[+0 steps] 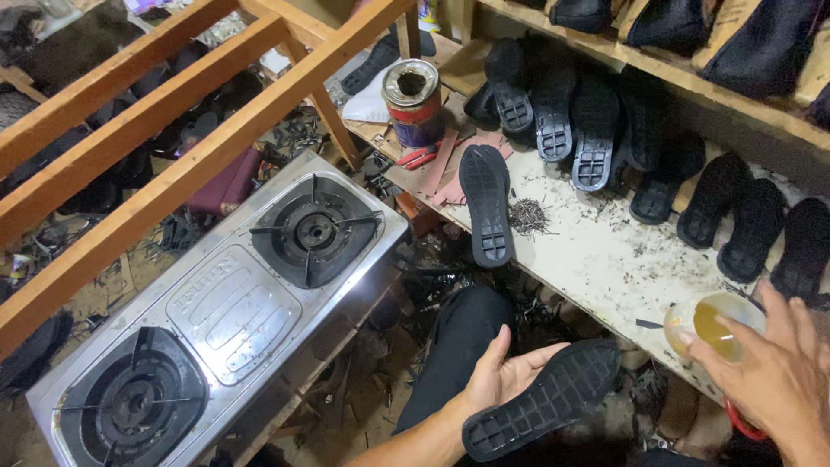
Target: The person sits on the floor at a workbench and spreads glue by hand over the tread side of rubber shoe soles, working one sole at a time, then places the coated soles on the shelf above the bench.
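the left hand (pixel 506 372) cradles a black shoe sole (pixel 545 399) on its open palm, off the counter's (pixel 596 259) front edge. the right hand (pixel 778 380) reaches to a small pot of yellow glue (pixel 713 322) at that edge, fingers spread, not gripping; a nudge could tip it off.

Two burners (pixel 314 231), one tin (pixel 413 102)
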